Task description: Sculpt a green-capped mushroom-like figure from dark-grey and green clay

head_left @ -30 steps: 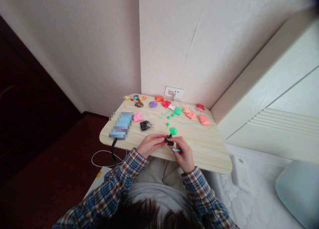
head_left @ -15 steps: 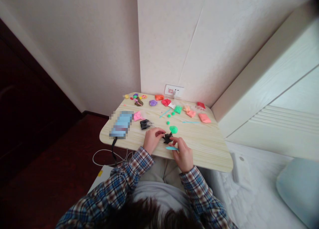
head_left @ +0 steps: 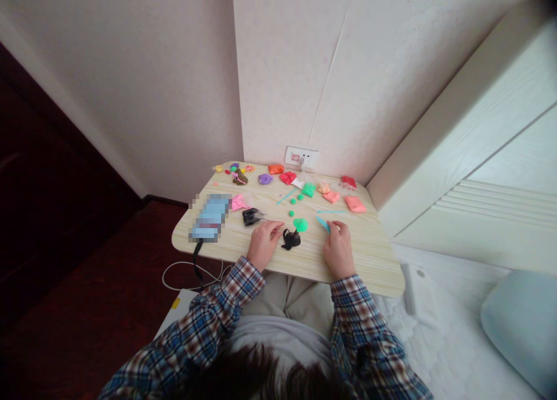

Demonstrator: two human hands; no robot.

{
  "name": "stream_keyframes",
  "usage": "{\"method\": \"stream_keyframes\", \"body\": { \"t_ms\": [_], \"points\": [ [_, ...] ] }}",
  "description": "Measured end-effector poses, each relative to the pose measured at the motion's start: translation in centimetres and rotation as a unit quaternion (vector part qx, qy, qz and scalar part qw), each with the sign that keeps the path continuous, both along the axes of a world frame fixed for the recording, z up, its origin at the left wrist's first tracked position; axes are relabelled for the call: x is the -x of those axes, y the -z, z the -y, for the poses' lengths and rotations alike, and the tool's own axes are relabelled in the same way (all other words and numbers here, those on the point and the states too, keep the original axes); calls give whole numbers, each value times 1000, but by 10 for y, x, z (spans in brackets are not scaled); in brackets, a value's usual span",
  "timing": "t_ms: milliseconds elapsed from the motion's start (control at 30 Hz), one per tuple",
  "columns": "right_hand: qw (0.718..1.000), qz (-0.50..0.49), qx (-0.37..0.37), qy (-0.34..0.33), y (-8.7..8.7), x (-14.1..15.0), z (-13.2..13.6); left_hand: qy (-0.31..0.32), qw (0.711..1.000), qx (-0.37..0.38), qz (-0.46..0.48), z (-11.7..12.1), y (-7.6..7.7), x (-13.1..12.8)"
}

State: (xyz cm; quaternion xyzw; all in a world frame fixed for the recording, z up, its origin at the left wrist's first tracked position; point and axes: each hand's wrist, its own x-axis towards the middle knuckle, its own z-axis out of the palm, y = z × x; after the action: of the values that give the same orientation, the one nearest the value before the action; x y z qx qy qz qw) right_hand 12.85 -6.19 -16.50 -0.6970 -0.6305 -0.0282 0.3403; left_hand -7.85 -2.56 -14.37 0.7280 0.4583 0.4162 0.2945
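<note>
On the table before me lies a black, lobed clay piece (head_left: 290,239), with a flattened green clay blob (head_left: 300,224) right behind it. My left hand (head_left: 263,244) rests just left of the black piece, its fingers loosely curved and apart, with nothing seen between them. To the right, my right hand (head_left: 339,248) grips a light-blue plastic clay knife (head_left: 322,223), its blade pointing to the back left. Three small green clay balls (head_left: 292,213) sit behind the blob. Beyond my left hand is a black clay packet (head_left: 251,216).
A blurred-out phone (head_left: 210,216) stands at the table's left, with a black strap below. Pink clay (head_left: 239,202), purple clay (head_left: 265,179) and salmon clay (head_left: 355,204) lie about the back. Two thin blue tools (head_left: 331,212) lie behind my hands. A wall socket (head_left: 301,156) is behind.
My right hand has moved away from the black clay piece to the right, turning the blue knife upward. My left fingers have come slightly away from the piece, which now lies on the table.
</note>
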Motion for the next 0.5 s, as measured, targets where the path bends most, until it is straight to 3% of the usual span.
{"method": "stream_keyframes", "body": {
  "t_ms": [200, 333, 500],
  "points": [
    [1000, 17, 19, 18, 0, 4, 5, 39, 994, -43, -88, 13, -3, 10],
    [999, 22, 30, 25, -2, 6, 5, 70, 978, -58, -186, 12, -5, 6],
    [999, 24, 39, 28, -3, 5, 4, 124, 960, -81, -238, 17, -8, 11]
  ]
}}
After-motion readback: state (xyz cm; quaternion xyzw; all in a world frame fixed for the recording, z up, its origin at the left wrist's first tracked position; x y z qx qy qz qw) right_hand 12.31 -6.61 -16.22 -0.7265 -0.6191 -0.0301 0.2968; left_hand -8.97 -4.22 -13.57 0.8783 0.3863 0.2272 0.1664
